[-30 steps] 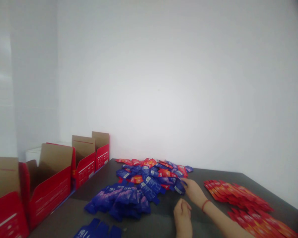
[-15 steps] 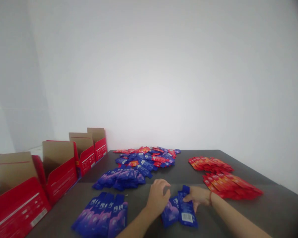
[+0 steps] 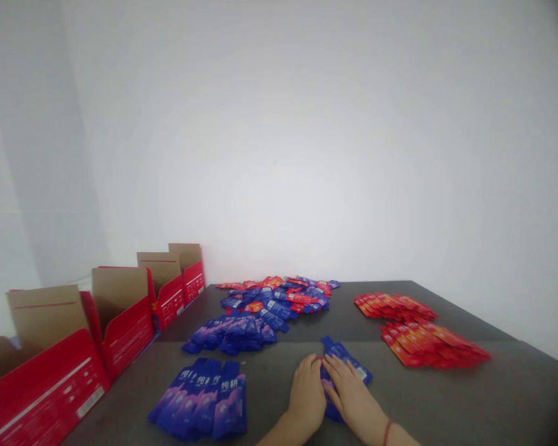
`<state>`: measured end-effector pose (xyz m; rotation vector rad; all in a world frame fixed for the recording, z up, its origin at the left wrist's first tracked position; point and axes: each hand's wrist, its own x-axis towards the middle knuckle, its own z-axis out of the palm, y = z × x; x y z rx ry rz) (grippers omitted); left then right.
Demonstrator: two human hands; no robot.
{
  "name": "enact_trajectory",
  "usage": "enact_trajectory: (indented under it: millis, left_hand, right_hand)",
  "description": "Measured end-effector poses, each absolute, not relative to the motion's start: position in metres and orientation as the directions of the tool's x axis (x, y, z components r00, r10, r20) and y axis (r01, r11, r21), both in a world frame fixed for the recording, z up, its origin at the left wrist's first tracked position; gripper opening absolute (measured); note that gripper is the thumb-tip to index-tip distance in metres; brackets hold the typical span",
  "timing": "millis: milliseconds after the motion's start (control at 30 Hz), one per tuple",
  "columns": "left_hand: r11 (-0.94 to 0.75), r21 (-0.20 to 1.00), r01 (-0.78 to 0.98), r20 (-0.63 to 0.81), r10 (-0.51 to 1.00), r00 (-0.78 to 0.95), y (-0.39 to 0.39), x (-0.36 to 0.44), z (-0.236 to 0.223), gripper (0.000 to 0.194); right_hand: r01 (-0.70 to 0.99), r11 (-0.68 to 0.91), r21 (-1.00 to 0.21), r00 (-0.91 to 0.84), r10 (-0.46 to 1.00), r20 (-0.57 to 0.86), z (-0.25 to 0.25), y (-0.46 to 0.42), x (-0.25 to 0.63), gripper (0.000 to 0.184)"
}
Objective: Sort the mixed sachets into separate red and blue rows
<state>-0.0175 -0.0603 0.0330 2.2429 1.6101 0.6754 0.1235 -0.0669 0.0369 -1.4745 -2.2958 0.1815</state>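
Two blue sachets lie under my hands at the front middle of the table; one blue sachet shows its barcode end beyond my fingers, and the other is mostly covered. My right hand, with a red cord at the wrist, rests flat on them with its fingers stretched out. Against their left side is my left hand, fingers extended and slightly bent, its thumb hidden. To the left, several blue sachets lie overlapped in a fan, printed side up. Behind that is a larger blue stack.
A mixed heap of blue and red sachets lies at the table's back. Two groups of overlapped red sachets are on the right. Open red cardboard boxes line the left edge. A white wall stands behind the dark table.
My right hand took a blue sachet from the heap and brought it nearer, beside another. It has since let go and lies flat on them; my left hand has moved right against them.
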Motion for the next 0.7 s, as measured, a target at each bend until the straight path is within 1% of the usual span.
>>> enact_trajectory:
  millis: [100,167,233,333,400,467,533,567,633,700]
  left_hand:
    - [-0.406,0.506,0.761,0.214,0.914,0.345,-0.064,-0.027,0.027,0.059]
    - [-0.474,0.495,0.728,0.216,0.879,0.426,-0.070,-0.035,0.024,0.067]
    - [-0.508,0.476,0.718,0.189,0.856,0.481,-0.076,-0.040,0.023,0.074]
    - [-0.475,0.455,0.754,0.145,0.874,0.463,-0.078,-0.039,0.027,0.073]
    - [-0.447,0.448,0.775,0.156,0.892,0.424,-0.073,-0.034,0.031,0.069]
    - [-0.427,0.441,0.789,0.183,0.904,0.387,-0.065,-0.028,0.035,0.066]
    - [-0.403,0.436,0.805,0.203,0.915,0.348,-0.057,-0.023,0.036,0.066]
    - [-0.391,0.435,0.811,0.214,0.920,0.328,-0.054,-0.022,0.036,0.066]
    - [-0.416,0.434,0.799,0.261,0.907,0.331,-0.051,-0.022,0.034,0.070]
    - [-0.507,0.441,0.741,0.343,0.858,0.383,-0.053,-0.025,0.033,0.076]
  right_hand:
    - [0.825,0.475,-0.306,-0.414,0.877,0.243,0.041,-0.060,0.141,0.047]
    - [0.826,0.480,-0.294,-0.412,0.872,0.266,0.045,-0.061,0.150,0.045]
    - [0.823,0.490,-0.288,-0.418,0.865,0.276,0.044,-0.069,0.153,0.049]
    - [0.813,0.499,-0.301,-0.442,0.864,0.239,0.035,-0.085,0.149,0.061]
    - [0.821,0.474,-0.316,-0.418,0.878,0.232,0.029,-0.089,0.146,0.060]
    - [0.818,0.457,-0.350,-0.385,0.886,0.258,0.025,-0.086,0.147,0.057]
    - [0.790,0.443,-0.423,-0.342,0.892,0.297,0.026,-0.081,0.153,0.054]
    - [0.767,0.426,-0.481,-0.303,0.900,0.315,0.028,-0.078,0.158,0.052]
    - [0.690,0.366,-0.625,-0.195,0.925,0.326,0.033,-0.074,0.168,0.047]
    - [0.542,0.279,-0.793,-0.112,0.959,0.261,0.038,-0.073,0.174,0.041]
